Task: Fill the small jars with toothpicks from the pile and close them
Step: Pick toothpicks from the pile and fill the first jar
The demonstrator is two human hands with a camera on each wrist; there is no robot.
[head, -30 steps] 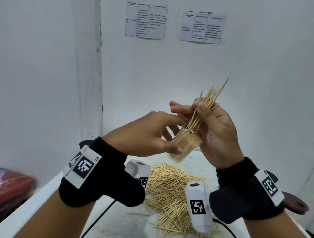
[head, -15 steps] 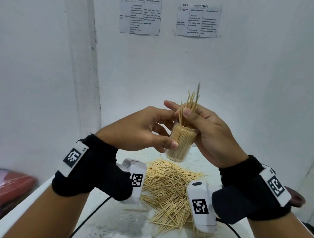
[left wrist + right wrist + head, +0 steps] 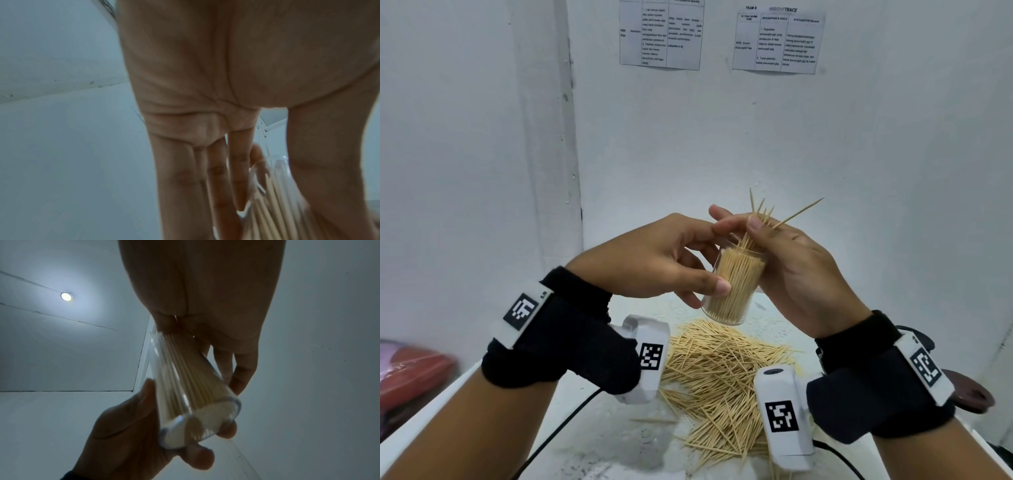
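Toothpicks (image 3: 760, 219) pushed deeper; R hand (image 3: 787, 260) pinches them, L hand (image 3: 654, 260) grips jar (image 3: 736, 287).

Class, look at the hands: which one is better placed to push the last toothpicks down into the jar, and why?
Right. The right hand already pinches the protruding toothpicks above the jar's mouth, while the left hand grips the clear jar, steadying it.

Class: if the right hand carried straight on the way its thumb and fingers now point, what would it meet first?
Probably the left hand's fingers, just beyond the toothpicks the right hand pinches above the jar; depth is unclear.
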